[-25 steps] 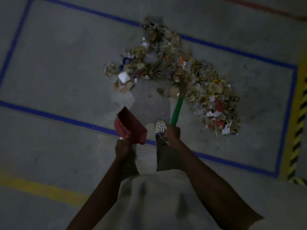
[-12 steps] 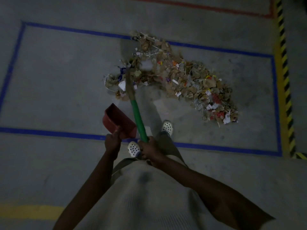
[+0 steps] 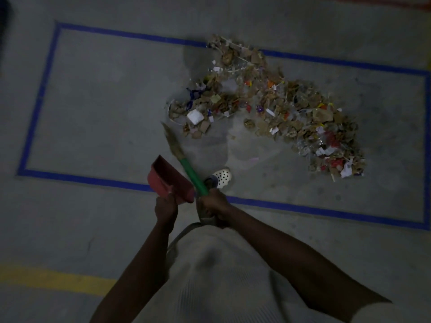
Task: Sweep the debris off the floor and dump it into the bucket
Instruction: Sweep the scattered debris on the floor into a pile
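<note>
A long pile of debris point(image 3: 268, 106), made of cardboard scraps, paper bits and coloured plastic, lies on the grey floor inside a blue taped rectangle point(image 3: 42, 96). My right hand point(image 3: 213, 203) grips the green handle of a broom point(image 3: 192, 173). Its bristles point(image 3: 171, 142) point up and to the left, just left of the pile's near end. My left hand point(image 3: 165, 206) holds a red dustpan point(image 3: 169, 180) by its handle, lifted off the floor next to the broom. No bucket is in view.
My white perforated shoe point(image 3: 222, 176) stands just inside the blue line, beside the broom handle. A yellow floor line point(image 3: 53, 279) runs at lower left. A red line point(image 3: 415, 5) crosses the top right corner. Bare concrete fills the left half of the rectangle.
The broom has swung from the middle of the pile leftward, and its bristles are now off the debris, left of the pile. My view has shifted, and the dustpan stays beside the broom.
</note>
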{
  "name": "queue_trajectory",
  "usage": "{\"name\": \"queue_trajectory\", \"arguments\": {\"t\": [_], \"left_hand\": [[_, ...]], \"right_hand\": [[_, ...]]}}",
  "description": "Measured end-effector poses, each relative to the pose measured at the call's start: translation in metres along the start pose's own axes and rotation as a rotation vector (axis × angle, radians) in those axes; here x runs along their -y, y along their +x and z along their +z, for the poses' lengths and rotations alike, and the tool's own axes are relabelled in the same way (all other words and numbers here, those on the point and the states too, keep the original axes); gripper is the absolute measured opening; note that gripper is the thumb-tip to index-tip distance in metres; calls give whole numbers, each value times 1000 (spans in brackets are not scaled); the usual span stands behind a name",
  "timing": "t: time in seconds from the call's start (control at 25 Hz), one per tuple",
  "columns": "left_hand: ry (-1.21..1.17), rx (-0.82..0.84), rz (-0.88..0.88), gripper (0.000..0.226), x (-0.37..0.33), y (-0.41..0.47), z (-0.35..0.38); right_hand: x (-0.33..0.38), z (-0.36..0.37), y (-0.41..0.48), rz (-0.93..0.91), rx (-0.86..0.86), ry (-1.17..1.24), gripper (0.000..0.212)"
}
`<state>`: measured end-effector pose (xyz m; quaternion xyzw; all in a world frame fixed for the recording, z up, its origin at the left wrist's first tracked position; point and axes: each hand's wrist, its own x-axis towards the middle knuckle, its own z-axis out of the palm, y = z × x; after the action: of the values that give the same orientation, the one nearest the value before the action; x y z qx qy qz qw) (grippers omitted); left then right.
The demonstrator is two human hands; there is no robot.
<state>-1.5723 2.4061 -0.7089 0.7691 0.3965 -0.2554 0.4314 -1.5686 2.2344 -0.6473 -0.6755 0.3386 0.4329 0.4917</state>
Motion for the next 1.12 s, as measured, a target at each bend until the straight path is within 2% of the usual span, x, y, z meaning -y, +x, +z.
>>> {"name": "queue_trajectory", "arguments": {"t": [0.08,0.16,0.32,0.4,0.52,0.64,0.76,0.96,1.12], "left_hand": [[73,57,-25,42,-15,9,1],[131,111,-3,27,-40,30,7],[330,104,141,52,-78,58,22],[388,142,177,52,-95,67,31],[373,185,181,49,-117,75,37],[304,201,137,64,-139,86,37],[327,203,137,59,-161,93,33],[326,207,190,63,-189,97,24],[240,209,171,65,-202,90,17]], "right_hand": [[22,-7,27,26,-60,12,48],[37,-15,51,70,-115,76,49],[50,-43,93,153,-277,244,42],[59,-63,112,186,-334,388,36],[72,-86,130,203,-360,656,27],[88,-103,132,228,-377,938,7],[96,-109,129,216,-386,1101,25],[108,-74,82,168,-437,990,9],[101,-28,26,178,-226,982,25]]}}
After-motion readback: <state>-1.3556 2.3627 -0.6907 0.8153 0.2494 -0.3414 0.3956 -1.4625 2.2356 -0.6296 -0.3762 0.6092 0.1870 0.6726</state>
